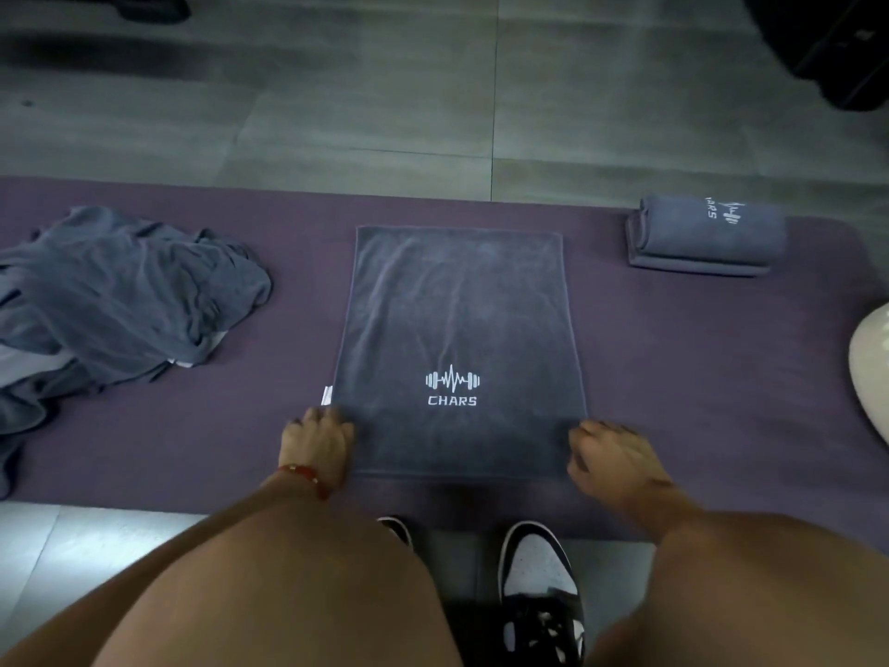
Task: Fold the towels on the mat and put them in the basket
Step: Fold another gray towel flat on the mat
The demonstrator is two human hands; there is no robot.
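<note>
On the mat: a long purple exercise mat (673, 377) lies across a grey tiled floor (365, 127), carrying all the towels.
Spread towel: a flat grey rectangular terry towel (457, 329) with a white dumbbell logo and the word CHARS lies in the middle of the mat, a small white tag at its left edge.
Left hand: the left hand (317, 445), a red bead bracelet (305, 476) at its wrist, rests on the towel's near left corner; its fingers are curled down onto the cloth, though whether they pinch the edge I cannot tell.
Right hand: the right hand (611, 459) is at the near right corner, blurred; fingers seem bent over the edge, grip unclear.
Heap: a crumpled pile of grey towels (120, 300) sits at the left of the mat.
Folded towel: one folded grey towel (707, 238) lies at the far right.
Right edge: a pale rounded object (873, 363), partly cut off.
Feet: dark-and-white sneakers (539, 584) stand just short of the mat.
</note>
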